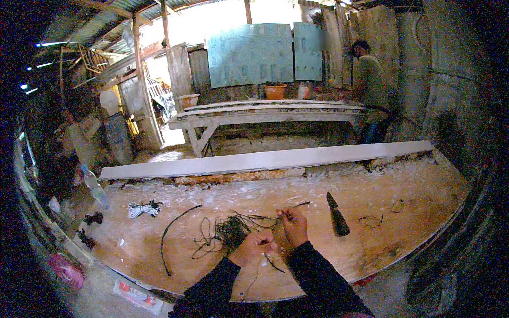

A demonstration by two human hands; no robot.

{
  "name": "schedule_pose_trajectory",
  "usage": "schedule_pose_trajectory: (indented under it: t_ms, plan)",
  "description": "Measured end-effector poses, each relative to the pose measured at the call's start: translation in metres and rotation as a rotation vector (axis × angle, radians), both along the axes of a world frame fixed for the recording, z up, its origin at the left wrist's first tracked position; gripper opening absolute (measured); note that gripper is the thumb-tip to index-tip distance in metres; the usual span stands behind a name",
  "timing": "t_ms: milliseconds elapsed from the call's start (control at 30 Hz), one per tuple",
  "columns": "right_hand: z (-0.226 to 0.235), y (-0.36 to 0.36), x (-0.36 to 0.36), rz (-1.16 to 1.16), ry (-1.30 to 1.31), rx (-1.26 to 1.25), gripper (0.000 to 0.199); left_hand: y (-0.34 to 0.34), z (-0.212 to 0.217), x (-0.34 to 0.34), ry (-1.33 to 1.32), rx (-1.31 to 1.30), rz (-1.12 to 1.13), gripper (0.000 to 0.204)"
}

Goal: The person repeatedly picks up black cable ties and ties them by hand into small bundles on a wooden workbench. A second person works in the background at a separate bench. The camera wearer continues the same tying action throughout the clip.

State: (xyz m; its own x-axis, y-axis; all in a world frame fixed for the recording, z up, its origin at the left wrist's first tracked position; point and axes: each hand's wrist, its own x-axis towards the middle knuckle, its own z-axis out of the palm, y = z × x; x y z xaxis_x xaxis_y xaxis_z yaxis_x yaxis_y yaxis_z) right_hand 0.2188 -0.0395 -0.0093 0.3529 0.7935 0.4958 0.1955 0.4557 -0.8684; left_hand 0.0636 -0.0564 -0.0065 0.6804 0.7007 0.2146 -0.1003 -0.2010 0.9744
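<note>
Tangle: dark, wiry bundle of thin black strands [230, 233] lies on the wooden worktop, at about 10 o'clock from the left hand, close enough that loose ends can be drawn out of it without reaching.
Strand in hand: one thin black strand [289, 208] runs from the right fingertips up toward 1 o'clock; it looks pulled fairly straight, probably so it comes free of the bundle.
Left hand: left hand [253, 247] is curled shut, pinching strand ends at its fingertips, just beside the tangle.
Right hand: right hand [295, 227] is closed in a pinch on the strand, touching or nearly touching the left; which, I cannot tell.
Sleeves: both forearms in dark sleeves come in from 6 o'clock.
Worktop: worn, pale-dusted wooden tabletop [403, 233] carries everything within arm's reach.
Nearby pieces: long curved black cord [170, 233] at 9 o'clock; white coil of cord [141, 210] at 10 o'clock; dark pointed tool [337, 216] at 3 o'clock, well apart from the right hand.
Plank: long pale plank [265, 159] lies along the far edge.
Hard to make out: strands between the fingers are too fine to count; small loops at far right are blurred.
Background: another person [371, 85] stands by a far bench, hands hidden.
</note>
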Motion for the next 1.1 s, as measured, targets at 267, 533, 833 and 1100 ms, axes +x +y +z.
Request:
schedule_pose_trajectory:
  t_ms: [267,533,833,1100]
  plan:
    - [0.002,0.003,0.015,-0.191,-0.220,0.007,0.009,0.018,0.007,-0.015,-0.138,0.072,0.408,0.011]
    - [-0.005,0.008,0.010,0.230,0.010,-0.243,0.015,0.024,0.027,-0.034,-0.120,0.035,0.843,0.018]
    - [0.008,-0.007,0.000,0.348,-0.007,-0.298,0.015,0.028,0.024,-0.041,-0.262,-0.031,0.910,0.021]
    - [0.005,-0.012,-0.007,0.454,-0.036,-0.314,0.011,0.029,0.024,-0.047,-0.219,-0.015,0.999,0.022]
